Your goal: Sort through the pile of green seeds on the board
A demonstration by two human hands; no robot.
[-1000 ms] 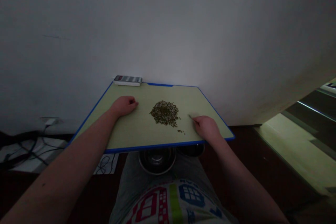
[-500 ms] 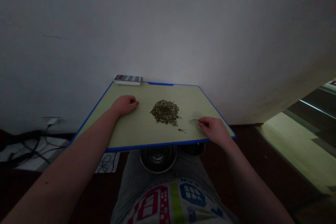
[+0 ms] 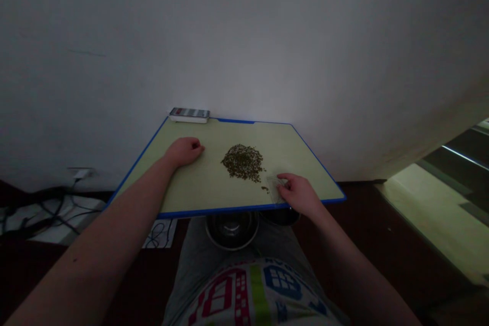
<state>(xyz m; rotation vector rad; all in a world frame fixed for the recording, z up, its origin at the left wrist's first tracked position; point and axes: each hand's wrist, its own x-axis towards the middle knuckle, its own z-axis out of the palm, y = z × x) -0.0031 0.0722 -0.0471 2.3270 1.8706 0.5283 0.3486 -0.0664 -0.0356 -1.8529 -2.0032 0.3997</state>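
A loose pile of small brown-green grains, like dried beans or seeds point(image 3: 243, 162), lies on a pale board with a blue rim point(image 3: 206, 188). My left hand point(image 3: 186, 151) rests on the board left of the pile, fingers curled into a loose fist with nothing visible in it. To the right of the pile, my right hand point(image 3: 296, 191) pinches a thin, clear plastic piece point(image 3: 274, 191), perhaps a card or small sheet. That piece stands close to the board near its front edge, beside a few stray grains point(image 3: 265, 188).
A white device with a dark striped top point(image 3: 189, 115) sits at the board's back left corner, against the wall point(image 3: 244, 51). Below the front edge, a metal bowl point(image 3: 233, 232) and a second dark bowl point(image 3: 281, 216) are at my lap. Cables point(image 3: 57, 214) lie at left.
My right hand has moved left and slightly toward me, bringing the clear plastic piece to the stray grains and turning it to show more of its face. My left hand stays put.
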